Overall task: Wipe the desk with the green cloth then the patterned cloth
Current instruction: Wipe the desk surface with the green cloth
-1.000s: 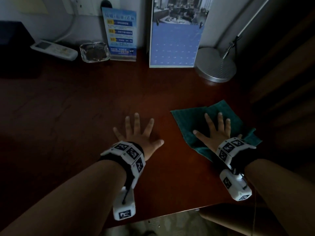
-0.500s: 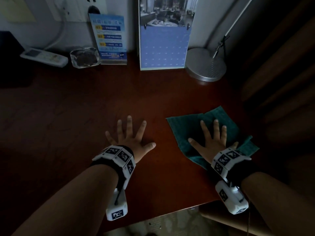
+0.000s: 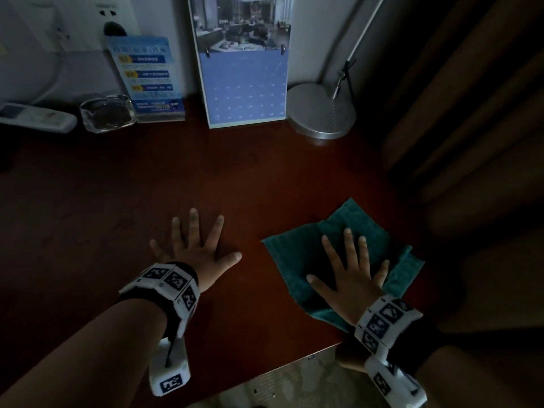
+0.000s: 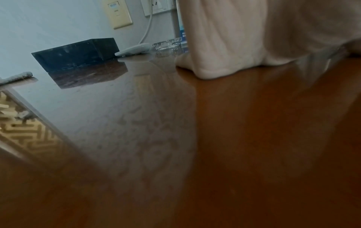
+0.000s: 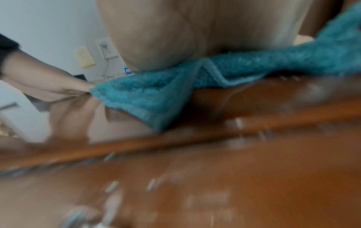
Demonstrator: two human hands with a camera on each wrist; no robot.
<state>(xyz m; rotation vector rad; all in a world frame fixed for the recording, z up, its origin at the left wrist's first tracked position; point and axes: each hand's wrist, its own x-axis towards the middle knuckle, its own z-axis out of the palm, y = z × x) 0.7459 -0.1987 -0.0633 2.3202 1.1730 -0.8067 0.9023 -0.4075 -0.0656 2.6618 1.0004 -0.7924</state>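
Observation:
The green cloth (image 3: pixel 297 260) lies partly folded on the dark wooden desk (image 3: pixel 147 201) near its front right corner. My right hand (image 3: pixel 350 269) presses flat on it with fingers spread. In the right wrist view the palm (image 5: pixel 195 30) bears down on the cloth (image 5: pixel 148 91), which bunches at its near edge. My left hand (image 3: pixel 194 245) lies flat on the bare desk to the cloth's left, fingers spread, holding nothing. A grey cloth edge (image 4: pixel 17 77) shows at the far left of the left wrist view; its pattern cannot be made out.
Along the back wall stand a white remote (image 3: pixel 35 117), a glass ashtray (image 3: pixel 107 116), a blue leaflet stand (image 3: pixel 150 83), a calendar (image 3: pixel 244 69) and a lamp's round metal base (image 3: pixel 322 113). A black box (image 4: pixel 76 52) sits far left. The desk's front edge (image 3: pixel 294 366) runs close below my wrists.
My right hand has slid the green cloth a little toward the front right corner. The left hand stays flat on the desk.

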